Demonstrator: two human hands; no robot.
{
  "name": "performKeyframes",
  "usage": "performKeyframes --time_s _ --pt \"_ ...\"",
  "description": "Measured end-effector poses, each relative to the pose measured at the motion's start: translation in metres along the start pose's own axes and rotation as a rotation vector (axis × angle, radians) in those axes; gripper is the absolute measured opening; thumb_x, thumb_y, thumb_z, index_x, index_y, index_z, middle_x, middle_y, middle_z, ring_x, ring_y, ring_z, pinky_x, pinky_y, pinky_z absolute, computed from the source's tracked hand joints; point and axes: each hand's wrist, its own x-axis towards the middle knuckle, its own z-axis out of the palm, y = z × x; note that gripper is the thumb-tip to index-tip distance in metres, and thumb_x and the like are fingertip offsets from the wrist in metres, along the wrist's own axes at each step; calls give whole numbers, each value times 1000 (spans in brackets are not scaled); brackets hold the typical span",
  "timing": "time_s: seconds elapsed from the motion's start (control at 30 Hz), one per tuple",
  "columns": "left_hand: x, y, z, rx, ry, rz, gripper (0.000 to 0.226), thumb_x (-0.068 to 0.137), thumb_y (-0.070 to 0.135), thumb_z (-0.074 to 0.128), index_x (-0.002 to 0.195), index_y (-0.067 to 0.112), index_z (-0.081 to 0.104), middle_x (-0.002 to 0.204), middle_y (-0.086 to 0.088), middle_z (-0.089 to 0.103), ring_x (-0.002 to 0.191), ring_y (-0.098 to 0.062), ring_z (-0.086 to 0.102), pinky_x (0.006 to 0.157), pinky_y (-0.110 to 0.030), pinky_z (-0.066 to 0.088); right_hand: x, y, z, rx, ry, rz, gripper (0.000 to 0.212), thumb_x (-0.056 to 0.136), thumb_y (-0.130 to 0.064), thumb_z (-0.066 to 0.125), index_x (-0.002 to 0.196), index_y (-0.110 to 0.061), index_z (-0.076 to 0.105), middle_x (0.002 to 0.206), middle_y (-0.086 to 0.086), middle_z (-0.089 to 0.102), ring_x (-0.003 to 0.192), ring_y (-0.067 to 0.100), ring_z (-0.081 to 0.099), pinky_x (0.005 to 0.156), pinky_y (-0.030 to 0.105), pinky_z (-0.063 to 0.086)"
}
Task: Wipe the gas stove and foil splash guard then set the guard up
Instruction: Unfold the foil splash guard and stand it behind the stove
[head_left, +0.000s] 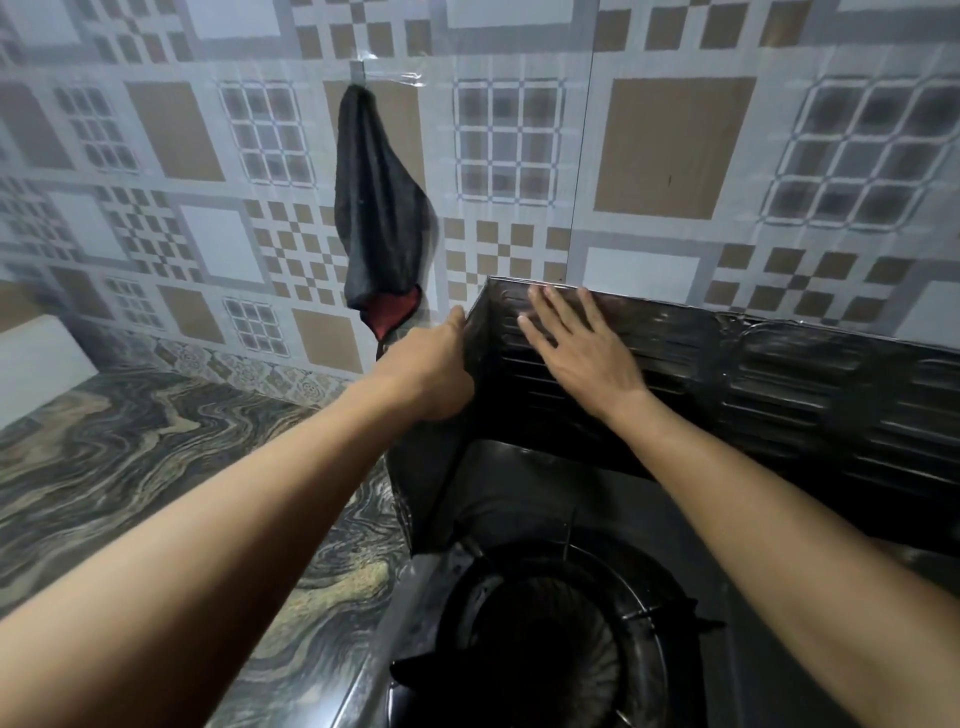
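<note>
The foil splash guard (779, 384) stands upright around the back and left side of the gas stove (519, 499), folded at a corner near the wall. My left hand (434, 371) grips the outer side of the guard's left panel at that corner. Spread flat with fingers apart, my right hand (576, 345) presses against the inner face of the back panel. The burner (550, 644) with its dark pan support lies below, between my forearms. A dark cloth with a red edge (376, 208) hangs from a hook on the wall, left of the guard.
The patterned tiled wall (665, 150) rises right behind the guard. A marbled countertop (156, 457) stretches to the left of the stove. A pale object (36, 358) sits at the far left against the wall.
</note>
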Motion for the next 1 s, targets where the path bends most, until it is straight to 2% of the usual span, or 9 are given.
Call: performKeyframes --time_s 0.1,0.17,0.23,0.3,0.4,0.57,0.77,0.9,1.0 --pt "-2 -1 -1 -1 -31 4 86 81 8 60 154 16 17 136 -19 56 121 -37 54 98 -44 48 6 -11 -6 90 29 29 66 93 -19 44 154 -8 22 161 24 11 150 36 8 119 59 7" --pt "-6 -4 -3 -5 -92 -18 88 79 13 67 152 15 19 137 -17 55 123 -35 53 99 -42 47 10 -17 -10 194 106 6 74 92 -41 55 153 -9 26 159 22 22 149 35 18 119 57 14" --pt "-12 -6 -4 -7 -145 -37 85 79 11 64 150 16 20 135 -16 56 121 -35 54 96 -38 47 17 -24 -15 267 170 -49 92 86 -58 58 155 -11 19 160 19 22 149 32 18 119 54 16" --pt "-15 -8 -2 -20 -122 -40 79 82 6 57 151 15 20 132 -18 57 118 -36 55 88 -36 46 26 -29 -19 353 155 -58 105 81 -65 60 156 -15 6 163 14 15 150 31 14 120 54 13" --pt "-18 -7 1 -55 -52 -32 72 84 2 55 148 12 26 127 -20 60 113 -37 58 79 -35 46 35 -35 -15 442 85 -5 108 80 -67 61 156 -20 -1 163 14 16 150 32 14 120 56 10" --pt "-16 -10 3 -37 -12 -9 73 83 3 54 149 13 26 121 -22 62 108 -38 60 73 -35 44 44 -50 -8 442 94 79 111 76 -72 59 154 -17 3 160 17 24 148 37 20 117 62 12" --pt "-15 -18 -4 -77 -48 -32 71 82 3 55 147 16 30 121 -19 61 108 -35 58 73 -31 42 41 -42 -5 467 113 102 121 73 -80 52 156 -14 -6 159 19 25 150 29 17 121 52 10" --pt "-16 -19 -4 -57 -53 -29 87 83 2 54 157 20 11 128 -21 59 111 -35 57 74 -29 41 33 -34 -1 407 115 86 115 76 -84 42 157 -18 -5 161 16 23 150 27 17 121 50 12" --pt "-19 -12 -6 -35 -60 44 97 84 -1 51 157 32 -3 130 -20 60 113 -36 59 80 -30 45 32 -36 -1 430 112 105 112 75 -87 37 157 -21 -4 162 16 20 150 27 15 122 50 10"
